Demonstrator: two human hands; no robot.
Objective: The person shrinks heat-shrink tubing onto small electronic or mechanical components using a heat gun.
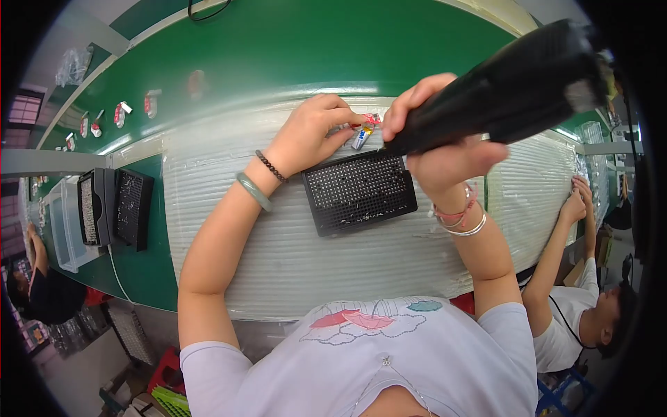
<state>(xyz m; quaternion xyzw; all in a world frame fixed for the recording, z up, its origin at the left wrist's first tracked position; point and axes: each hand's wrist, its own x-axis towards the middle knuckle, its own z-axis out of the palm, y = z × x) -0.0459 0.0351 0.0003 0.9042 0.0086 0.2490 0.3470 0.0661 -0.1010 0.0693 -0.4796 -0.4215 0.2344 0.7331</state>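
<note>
My right hand (448, 167) is wrapped round a black electric screwdriver (500, 90), which slants down to the left and hides some of the fingers. Its tip comes close to a small red part (372, 119), pinched between the fingers and thumb of my left hand (314, 128). A small blue, white and yellow piece (362, 137) sits against the red part, beside my left thumb; whether the two are joined I cannot tell. Just nearer to me lies a black perforated tray (324, 228) with rows of small screws in its holes and several loose ones on top.
A ribbed whitish mat (236, 257) covers the bench before me. Beyond it runs a green surface (292, 48) with several red-and-white parts (119, 115). A dark screw box (96, 208) and second tray (133, 208) stand left. Co-workers (577, 313) are at both sides.
</note>
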